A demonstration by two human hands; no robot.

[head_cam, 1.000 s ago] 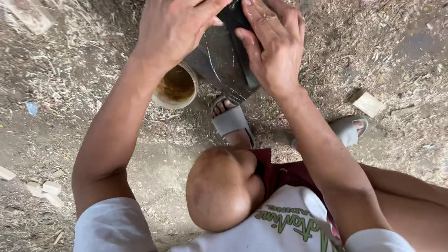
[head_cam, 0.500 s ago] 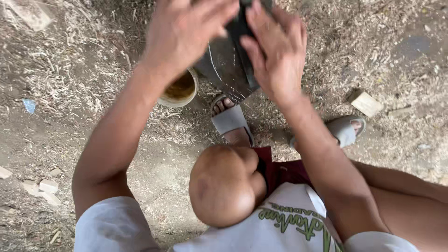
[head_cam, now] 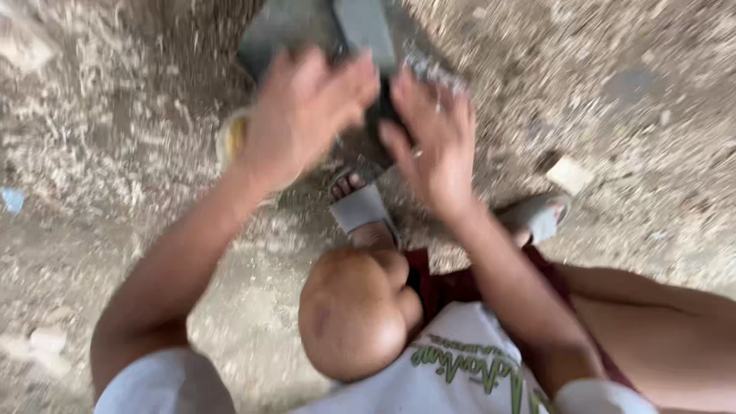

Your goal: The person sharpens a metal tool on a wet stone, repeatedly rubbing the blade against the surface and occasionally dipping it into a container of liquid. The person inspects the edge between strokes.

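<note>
Both hands are at a dark grey slab (head_cam: 322, 31) that sits on the ground (head_cam: 115, 153) at the top of the view, ahead of the person's sandalled feet. The left hand (head_cam: 303, 115) has its fingers spread over the slab's lower edge; the right hand (head_cam: 429, 142) lies beside it with fingers also splayed, fingertips at a darker block (head_cam: 366, 31) on the slab. The frame is badly blurred, so I cannot tell whether either grip actually closes on anything. A pale cup (head_cam: 230, 138) peeks out just behind the left wrist. To do this well, I judge both palms should press flat and even, keeping clear of the cup and the toes of the grey sandal (head_cam: 360, 207) below. No package, label or sign shows on the ground; only a small tan block (head_cam: 569, 175) lies to the right.
</note>
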